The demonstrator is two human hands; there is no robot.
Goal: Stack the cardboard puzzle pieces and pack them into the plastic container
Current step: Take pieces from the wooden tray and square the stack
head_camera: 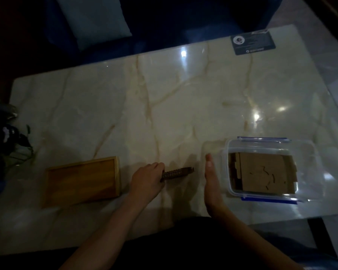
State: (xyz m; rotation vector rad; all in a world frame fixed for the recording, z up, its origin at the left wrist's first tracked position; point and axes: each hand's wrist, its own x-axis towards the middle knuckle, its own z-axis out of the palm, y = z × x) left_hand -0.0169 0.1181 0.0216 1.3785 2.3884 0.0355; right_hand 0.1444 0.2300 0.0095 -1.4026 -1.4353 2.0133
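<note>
Now the left hand (146,179) has its grip clamped on a stack of puzzle pieces (177,173), edge-on above the desk (164,106); the right hand (212,179) waits flat and spread just beyond it. Next, seemingly, squaring the stack, then carrying it past that palm into the container (308,152), already part-filled.

Card (252,44) print unreadable; dark clutter (2,133) cut off at left edge

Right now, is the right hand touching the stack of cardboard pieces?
Apart. The head view shows bare marble table between the flat, open right hand and the stack of cardboard pieces held by the left hand.
</note>
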